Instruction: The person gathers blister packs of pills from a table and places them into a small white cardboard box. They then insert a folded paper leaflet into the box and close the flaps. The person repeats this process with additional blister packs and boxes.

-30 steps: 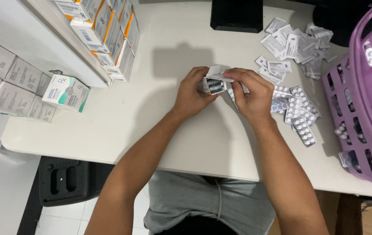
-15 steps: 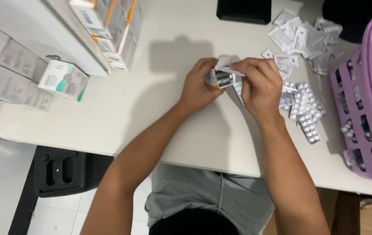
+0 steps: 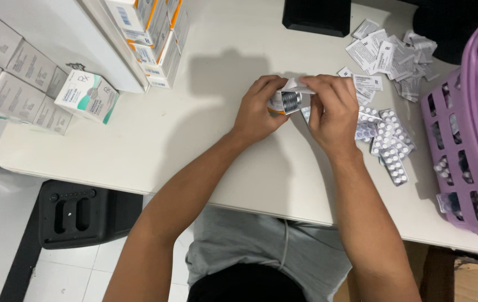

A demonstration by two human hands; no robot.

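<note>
Head view: small white carton [image 3: 285, 100] between left hand [image 3: 258, 109] and right hand [image 3: 331, 112]

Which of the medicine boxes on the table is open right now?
The small box held between the left hand and right hand, a blister strip showing inside. The teal-and-white box and stacked boxes are closed.

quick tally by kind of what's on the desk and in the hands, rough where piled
small open box held in left hand and right hand: 1
teal-and-white box standing alone: 1
purple basket: 1
black device: 1
blister strip pile: 1, strips uncountable
folded leaflet pile: 1
Total: 6
</note>
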